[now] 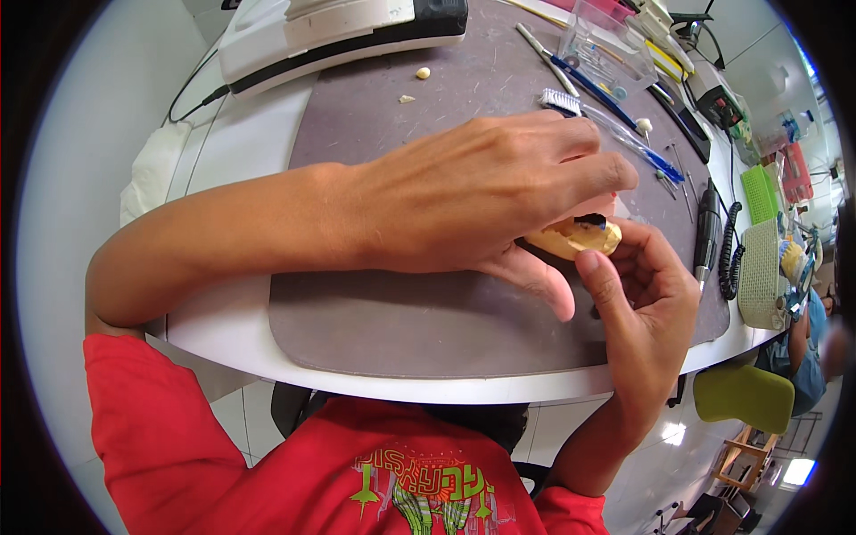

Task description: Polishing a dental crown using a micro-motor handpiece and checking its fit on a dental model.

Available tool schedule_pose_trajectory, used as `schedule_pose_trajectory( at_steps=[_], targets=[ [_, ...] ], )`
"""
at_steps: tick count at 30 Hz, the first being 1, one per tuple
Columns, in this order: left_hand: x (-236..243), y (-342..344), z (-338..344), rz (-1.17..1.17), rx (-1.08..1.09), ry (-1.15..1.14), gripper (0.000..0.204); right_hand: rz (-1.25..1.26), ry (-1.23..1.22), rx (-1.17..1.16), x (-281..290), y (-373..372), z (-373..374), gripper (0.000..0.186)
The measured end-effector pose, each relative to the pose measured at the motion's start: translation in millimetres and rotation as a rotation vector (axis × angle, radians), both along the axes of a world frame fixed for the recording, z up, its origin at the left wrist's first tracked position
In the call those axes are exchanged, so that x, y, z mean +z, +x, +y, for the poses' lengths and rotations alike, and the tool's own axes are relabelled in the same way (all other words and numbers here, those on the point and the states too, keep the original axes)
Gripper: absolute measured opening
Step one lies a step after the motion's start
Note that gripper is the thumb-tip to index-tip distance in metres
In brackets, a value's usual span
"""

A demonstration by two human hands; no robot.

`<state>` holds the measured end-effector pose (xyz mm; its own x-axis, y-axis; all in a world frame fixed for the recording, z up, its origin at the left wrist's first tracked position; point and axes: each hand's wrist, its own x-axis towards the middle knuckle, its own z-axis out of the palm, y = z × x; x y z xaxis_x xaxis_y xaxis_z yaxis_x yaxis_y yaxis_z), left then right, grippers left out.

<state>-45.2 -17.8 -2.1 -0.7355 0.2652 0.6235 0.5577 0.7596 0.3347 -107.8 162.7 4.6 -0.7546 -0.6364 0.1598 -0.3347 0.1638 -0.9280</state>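
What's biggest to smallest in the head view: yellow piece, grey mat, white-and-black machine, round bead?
Grey mat
White-and-black machine, cut off on top
Yellow piece, partly behind left hand
Round bead

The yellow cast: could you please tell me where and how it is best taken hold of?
Probably grip the yellow cast by its right end, coming from the right, thumb on the near edge and index finger opposite, much as the right hand does: its rounded edge is exposed there, while the left hand hides part of the rest.
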Motion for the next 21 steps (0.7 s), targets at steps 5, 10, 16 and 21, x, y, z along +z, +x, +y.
schedule_pose_trajectory(
  at_steps=[5,10,16,21],
  targets=[
    [2.2,1.9,-12.2,0.135,0.097,0.049,0.045,0.098,0.064,0.017,0.5,3.1,5.2,0.021],
    [8.2,10.7,-31.4,-0.032,0.431,-0.127,0.028,0.315,0.133,0.005,1.1,8.5,8.2,0.026],
    [-0.2,13.6,-32.9,-0.013,0.598,-0.208,0.024,0.43,0.191,0.025,1.5,11.7,9.6,0.031],
    [18.3,13.3,-12.6,0.145,0.352,-0.155,0.028,0.455,0.185,0.026,2.3,10.3,12.9,0.033]
  ],
)
